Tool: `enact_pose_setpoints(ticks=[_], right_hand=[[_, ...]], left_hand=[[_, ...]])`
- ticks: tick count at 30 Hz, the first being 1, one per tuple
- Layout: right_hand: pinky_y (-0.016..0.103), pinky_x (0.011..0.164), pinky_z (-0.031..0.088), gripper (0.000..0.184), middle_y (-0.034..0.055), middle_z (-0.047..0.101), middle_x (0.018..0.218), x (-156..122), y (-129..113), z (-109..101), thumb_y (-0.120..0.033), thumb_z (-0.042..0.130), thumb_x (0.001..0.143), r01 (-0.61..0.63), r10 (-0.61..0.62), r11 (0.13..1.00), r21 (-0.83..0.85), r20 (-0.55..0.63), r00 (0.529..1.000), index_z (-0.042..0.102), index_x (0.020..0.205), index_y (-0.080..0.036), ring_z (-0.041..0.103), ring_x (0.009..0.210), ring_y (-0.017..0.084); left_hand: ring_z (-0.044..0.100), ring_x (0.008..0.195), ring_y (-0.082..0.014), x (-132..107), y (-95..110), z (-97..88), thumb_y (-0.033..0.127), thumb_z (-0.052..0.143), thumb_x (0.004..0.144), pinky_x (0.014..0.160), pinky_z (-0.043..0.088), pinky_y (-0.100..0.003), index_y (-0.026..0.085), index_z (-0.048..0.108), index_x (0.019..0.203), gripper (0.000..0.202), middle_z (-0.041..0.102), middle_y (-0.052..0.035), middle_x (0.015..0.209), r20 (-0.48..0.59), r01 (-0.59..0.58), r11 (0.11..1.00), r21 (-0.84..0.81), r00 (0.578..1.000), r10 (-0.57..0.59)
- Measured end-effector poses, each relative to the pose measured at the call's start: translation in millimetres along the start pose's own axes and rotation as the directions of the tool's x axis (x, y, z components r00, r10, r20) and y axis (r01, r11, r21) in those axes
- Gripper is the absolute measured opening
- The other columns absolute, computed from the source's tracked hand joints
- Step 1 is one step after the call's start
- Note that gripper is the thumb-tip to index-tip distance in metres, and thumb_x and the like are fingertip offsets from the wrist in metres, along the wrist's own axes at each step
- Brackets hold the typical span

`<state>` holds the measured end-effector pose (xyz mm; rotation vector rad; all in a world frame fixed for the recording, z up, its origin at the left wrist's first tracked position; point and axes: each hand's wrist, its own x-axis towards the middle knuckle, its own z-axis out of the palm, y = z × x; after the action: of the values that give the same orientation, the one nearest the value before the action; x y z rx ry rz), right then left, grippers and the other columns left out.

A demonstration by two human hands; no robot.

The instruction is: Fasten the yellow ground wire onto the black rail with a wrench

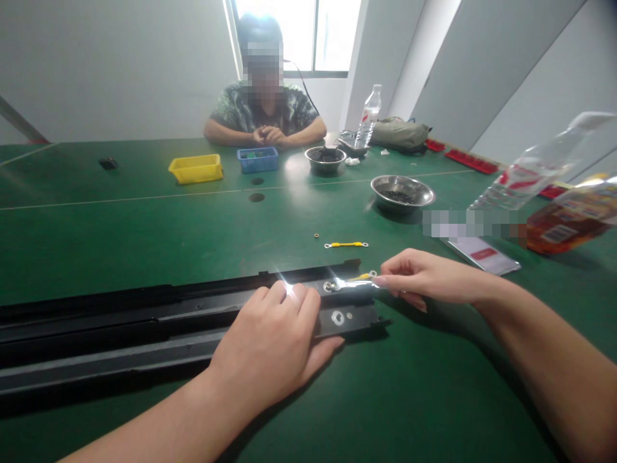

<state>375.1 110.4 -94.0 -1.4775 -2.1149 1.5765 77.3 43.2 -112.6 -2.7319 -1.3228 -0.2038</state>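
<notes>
My left hand is closed over the near end of a long black metal rail, thumb along its front edge and fingers across the top. In my right hand a slim, shiny wrench is pinched, its far end at a nut on the rail; glare blurs its outline. Beside the wrench lies a short yellow wire with a ring terminal, one end close to my right fingertips. Another yellow wire with ring terminals rests on the table behind the rail, near a small brass-coloured nut.
Steel bowls with dark small parts, a yellow bin and a blue bin stand farther back on the green table. At right are a phone and bottles. A person sits opposite, hands together.
</notes>
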Motion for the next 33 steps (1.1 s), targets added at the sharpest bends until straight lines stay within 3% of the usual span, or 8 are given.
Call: enact_pose_setpoints(ticks=[4,7,10,19,33], right_hand=[[0.028,0.049,0.034,0.046,-0.0031,0.052,0.052,3.4,-0.2,0.7,-0.058,0.065,0.092,0.001,-0.001,1.0,0.003,-0.178,0.984,0.055,0.068,-0.021,0.05,0.046,0.013],[0.028,0.05,0.036,0.048,-0.004,0.049,0.052,9.3,1.1,2.7,-0.06,0.063,0.093,0.062,-0.042,0.997,0.049,-0.343,0.938,0.052,0.068,-0.021,0.05,0.046,0.013],[0.028,0.051,0.037,0.05,-0.0042,0.05,0.052,14.8,1.7,6.1,-0.062,0.062,0.095,0.152,-0.104,0.985,0.078,-0.434,0.895,0.049,0.068,-0.022,0.048,0.047,0.012],[0.028,0.048,0.034,0.052,-0.0042,0.05,0.049,23.9,0.3,17.6,-0.065,0.063,0.093,0.242,-0.166,0.966,0.094,-0.491,0.855,0.052,0.067,-0.022,0.046,0.044,0.011],[0.027,0.05,0.035,0.05,-0.0052,0.05,0.05,30.3,7.7,22.2,-0.06,0.06,0.097,0.276,-0.202,0.957,0.091,-0.473,0.858,0.052,0.068,-0.021,0.046,0.046,0.011]], left_hand=[[0.052,0.088,-0.0298,-0.4,-0.6,-0.6,0.061,0.043,0.099,0.075,0.042,-0.046,0.022,0.055,0.104,0.042,0.061,-0.008,0.096,-0.004,0.0,1.0,-0.008,1.0,0.0],[0.051,0.088,-0.0297,-0.2,-1.4,-0.6,0.061,0.044,0.099,0.075,0.042,-0.046,0.022,0.055,0.103,0.041,0.06,-0.0073,0.096,-0.01,-0.004,1.0,-0.013,1.0,0.003],[0.051,0.088,-0.0295,-0.1,-2.1,-0.6,0.061,0.046,0.098,0.074,0.042,-0.045,0.022,0.055,0.104,0.04,0.06,-0.0069,0.097,-0.021,-0.002,1.0,-0.009,1.0,0.002],[0.052,0.088,-0.0294,-0.7,-1.6,0.5,0.062,0.045,0.098,0.075,0.043,-0.045,0.022,0.055,0.105,0.042,0.06,-0.0068,0.097,-0.018,-0.004,1.0,0.004,1.0,0.004],[0.052,0.088,-0.0301,-1.1,-2.1,2.0,0.062,0.044,0.098,0.074,0.044,-0.047,0.022,0.054,0.104,0.041,0.06,-0.0071,0.096,-0.011,-0.001,1.0,0.001,1.0,0.001]])
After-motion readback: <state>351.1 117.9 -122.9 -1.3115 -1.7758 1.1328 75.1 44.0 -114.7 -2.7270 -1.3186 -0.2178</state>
